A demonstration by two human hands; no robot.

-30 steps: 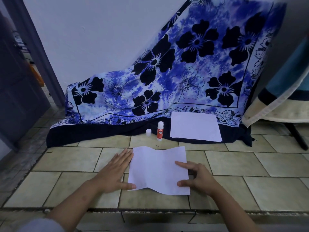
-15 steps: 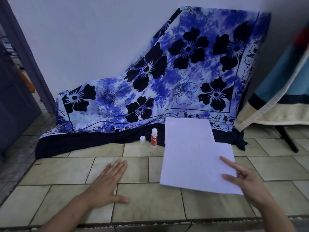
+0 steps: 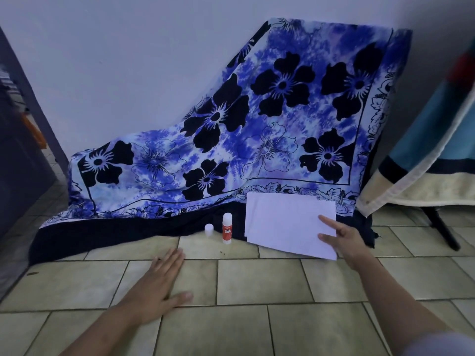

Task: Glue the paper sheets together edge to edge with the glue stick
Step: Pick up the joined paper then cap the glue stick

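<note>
Head view: right grip [image 3: 344,240] pinches paper sheets [image 3: 282,224] at their right edge; left grip [image 3: 156,289] lies flat, unclenched.

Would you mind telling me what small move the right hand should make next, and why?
Probably set the sheet down and release it: the right hand holds its right edge, it overlaps the other sheet, and the glue stick stands untouched beside it.
</note>
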